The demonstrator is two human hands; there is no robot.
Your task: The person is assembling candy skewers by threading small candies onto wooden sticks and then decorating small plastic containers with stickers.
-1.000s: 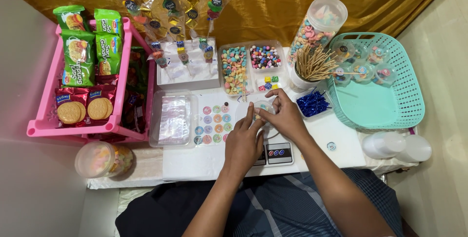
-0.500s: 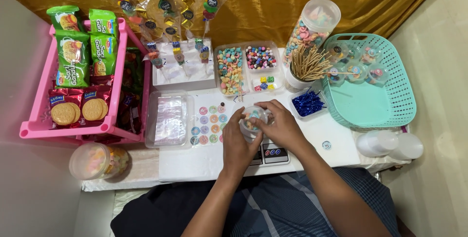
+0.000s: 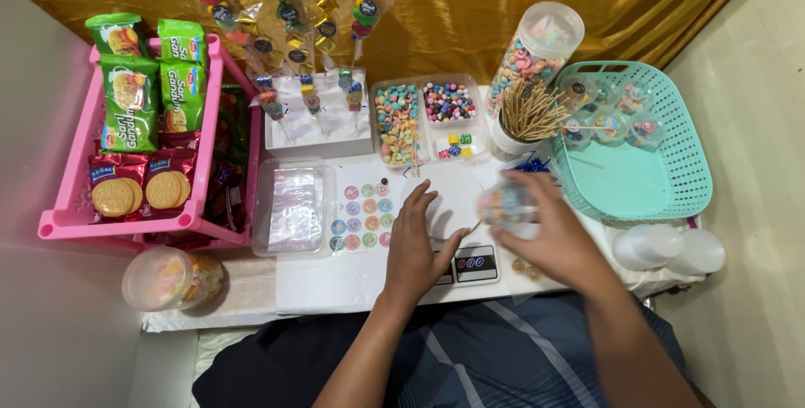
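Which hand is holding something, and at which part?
The right hand holds a small clear cup of colourful candies around its side; the left hand holds nothing.

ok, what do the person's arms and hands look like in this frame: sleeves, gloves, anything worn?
Both forearms are bare, with no sleeves in view. The left hand and right hand wear no gloves; no rings, watch or bracelets are visible from this view. Dark striped cloth covers the lap below.

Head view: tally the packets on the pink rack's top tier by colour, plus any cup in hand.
Pink plastic rack, top tier:
Green snack packets: 4
Red biscuit packets: 2
Small clear cup of coloured sweets, held in the right hand: 1
Total: 7
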